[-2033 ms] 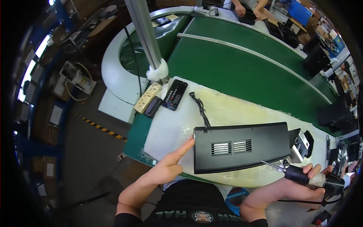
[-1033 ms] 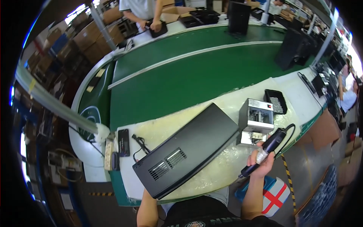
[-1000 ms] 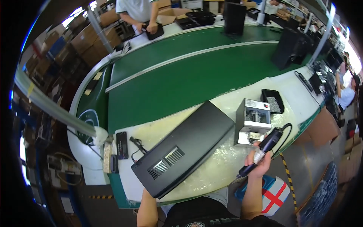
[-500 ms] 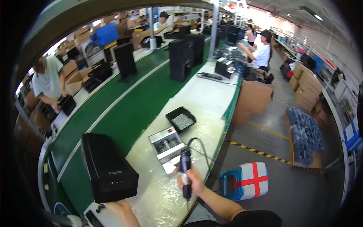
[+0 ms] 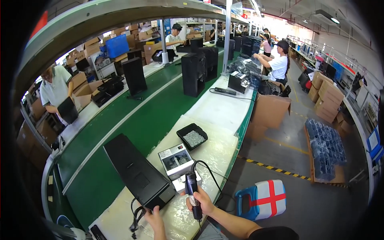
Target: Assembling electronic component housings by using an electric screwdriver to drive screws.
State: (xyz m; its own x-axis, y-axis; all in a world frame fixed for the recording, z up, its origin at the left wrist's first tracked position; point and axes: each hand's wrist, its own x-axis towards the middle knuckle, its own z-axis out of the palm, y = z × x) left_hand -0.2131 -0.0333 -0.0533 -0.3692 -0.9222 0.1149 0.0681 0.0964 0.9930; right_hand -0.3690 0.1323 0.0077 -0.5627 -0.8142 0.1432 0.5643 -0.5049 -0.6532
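A black computer case (image 5: 138, 172) lies slanted, partly over the green conveyor and partly on the film-covered worktop. My left hand (image 5: 156, 221) grips its near end, with some fingers hidden by the case. Beside that hand a black power cord (image 5: 137, 219) hangs in a loose bundle. My right hand (image 5: 205, 202) is closed around a black electric screwdriver (image 5: 192, 190), held upright with its bit pointing down and its cord curving off the top. Just beyond it stand a grey-and-white screw feeder (image 5: 175, 161) and a black tray (image 5: 193, 137) of small silvery screws.
Black computer cases (image 5: 193, 74) stand upright on the green conveyor (image 5: 160, 104). A blue stool (image 5: 262, 199) with a red-and-white cover is on the floor at right. A person (image 5: 58, 94) across the conveyor handles a dark panel; another person (image 5: 277, 64) works farther along.
The case has shifted right and turned, bringing the power cord into view. My left hand moved right with it. The screwdriver stays in my right hand, slightly lower. The view has tilted up.
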